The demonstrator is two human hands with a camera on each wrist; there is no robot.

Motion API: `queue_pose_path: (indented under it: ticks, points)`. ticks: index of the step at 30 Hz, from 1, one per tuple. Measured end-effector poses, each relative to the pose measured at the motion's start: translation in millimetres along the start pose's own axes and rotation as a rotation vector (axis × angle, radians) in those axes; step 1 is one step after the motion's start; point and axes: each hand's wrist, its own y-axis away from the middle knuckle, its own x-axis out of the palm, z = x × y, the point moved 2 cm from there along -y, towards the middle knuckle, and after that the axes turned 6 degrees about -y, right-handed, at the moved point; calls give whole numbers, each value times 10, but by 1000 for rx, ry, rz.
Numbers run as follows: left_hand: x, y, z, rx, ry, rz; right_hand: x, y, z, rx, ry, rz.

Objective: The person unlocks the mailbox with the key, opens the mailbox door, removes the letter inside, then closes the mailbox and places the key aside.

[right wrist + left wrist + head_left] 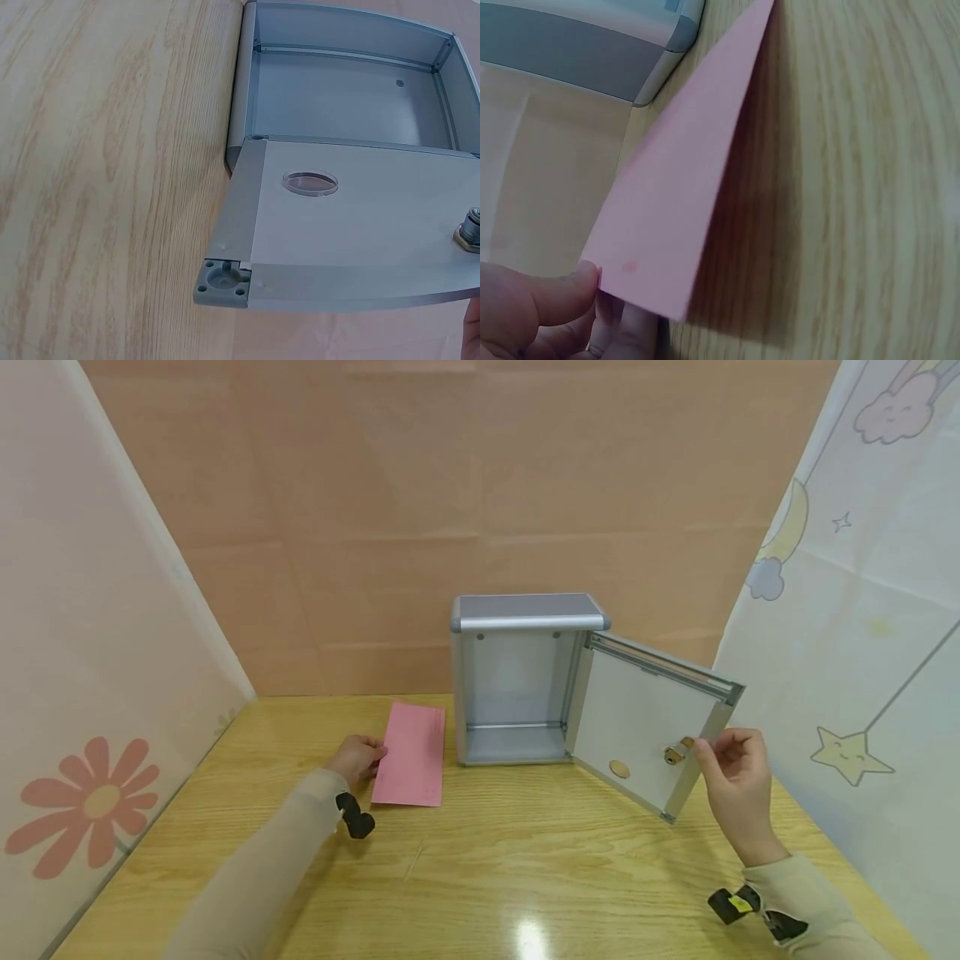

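Note:
A pink envelope (408,756) with faint printed marks is pinched at its left edge by my left hand (360,758). In the left wrist view the thumb lies on the envelope (675,180) with fingers behind it, and the sheet is tilted above the wood. To the right stands a grey metal letter box (525,612), its inside bare. Its hinged door (637,718) is swung out to the right, with a brass-coloured lock (678,750) on the inner face. My right hand (738,785) holds the door's free edge beside the lock, thumb on the inner side.
The box stands on a wooden table (480,868), near the brown back wall (480,485). Printed wall sheets flank the table on both sides. A small round window (310,183) sits low in the door, and the door's lower corner juts toward the front.

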Motion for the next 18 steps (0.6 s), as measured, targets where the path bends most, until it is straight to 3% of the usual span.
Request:
queue_pose_path:
  ticks: [9, 18]
  points:
    - [-8, -14, 1, 22, -107, -1, 6, 3, -2, -9, -66, -3]
    - [9, -59, -48, 62, -360, -52, 9, 2, -6, -22, -58, -1]
